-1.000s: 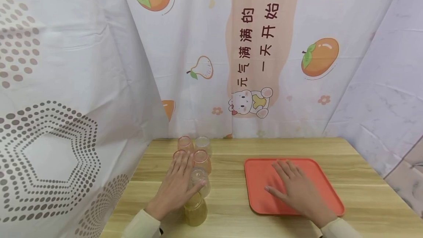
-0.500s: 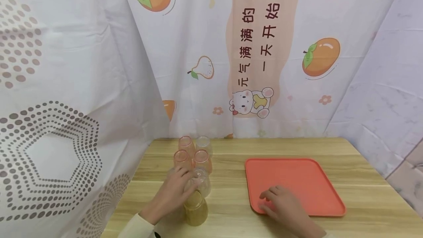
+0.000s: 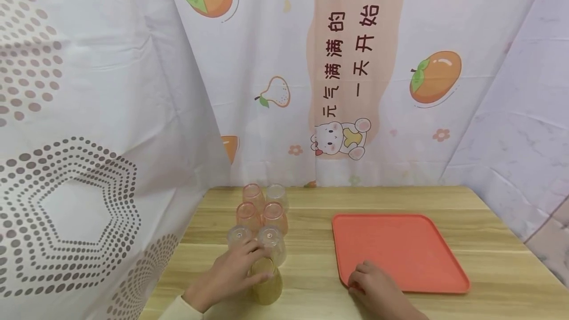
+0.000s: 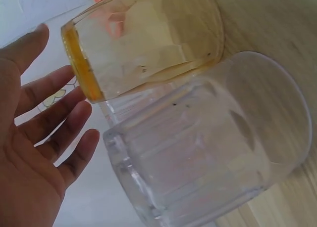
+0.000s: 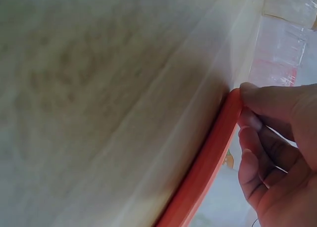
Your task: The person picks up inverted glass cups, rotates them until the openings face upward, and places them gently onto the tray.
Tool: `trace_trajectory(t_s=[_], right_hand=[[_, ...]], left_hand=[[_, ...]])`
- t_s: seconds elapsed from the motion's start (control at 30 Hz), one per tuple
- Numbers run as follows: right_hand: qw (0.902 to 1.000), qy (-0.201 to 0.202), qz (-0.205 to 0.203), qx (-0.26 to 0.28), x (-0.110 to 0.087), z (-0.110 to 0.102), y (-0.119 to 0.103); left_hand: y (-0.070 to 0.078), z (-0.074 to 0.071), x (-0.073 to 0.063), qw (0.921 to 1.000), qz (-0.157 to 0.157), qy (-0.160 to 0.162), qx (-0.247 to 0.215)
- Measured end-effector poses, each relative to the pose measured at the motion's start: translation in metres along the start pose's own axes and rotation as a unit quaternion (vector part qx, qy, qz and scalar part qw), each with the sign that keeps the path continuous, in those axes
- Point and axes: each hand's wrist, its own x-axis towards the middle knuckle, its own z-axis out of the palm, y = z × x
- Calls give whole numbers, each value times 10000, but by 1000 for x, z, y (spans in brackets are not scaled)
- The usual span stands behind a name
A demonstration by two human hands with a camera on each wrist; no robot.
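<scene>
- Yellow tumbler (image 3: 269, 291) sits upside down near the front of the wood-grain desk (image 3: 311, 270), left of the tray; thick amber base up top, wider rim down on the wood; see-through too, so that's nice.
- Hands first, since they're both busy: left hand (image 3: 233, 270) is over the yellow tumbler, thumb and fingers spread and slightly bent around its base; no firm grip on it, and I can't tell whether the fingertips actually touch.
- Right hand (image 3: 378, 288) is curled in at the near left corner of the red tray (image 3: 400, 251); looks like a thumb-and-fingers pinch on the edge from the wrist view; tray itself is rectangular with rounded corners and a low rim.
- Just behind the yellow one, two clear tumblers (image 3: 274, 247) side by side, left one partly covered by the hand; then two pink tumblers (image 3: 276, 219); then at the back, another pink tumbler (image 3: 254, 195) next to another clear tumbler (image 3: 277, 195); all flipped base-up as well.
- Backdrop is a white curtain (image 3: 275, 38) with orange fruit and Chinese lettering; dotted curtain (image 3: 111, 88) on the left, marbled cloth (image 3: 524, 102) on the right.
</scene>
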Motion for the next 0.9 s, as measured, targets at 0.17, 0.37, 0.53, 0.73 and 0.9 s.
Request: trace_trajectory(t_s=[0.17,0.37,0.53,0.73,0.9], right_hand=[[9998,-124,154,-12,2,1,-2],[9991,-251,326,-85,4,0,-3],[9993,-116,239,-262,6,0,-3],[9991,-128,245,-312,6,1,-4],[9995,-56,200,-222,6,3,-5]], left_hand=[[-1,1,-5,9998,-57,-192,80],[-2,1,-4,9973,-343,-637,-114],[-1,0,1,9931,-570,-1008,-176],[-1,-2,4,9907,-591,-1227,-81],[-1,-3,3,9885,-626,-1373,-71]])
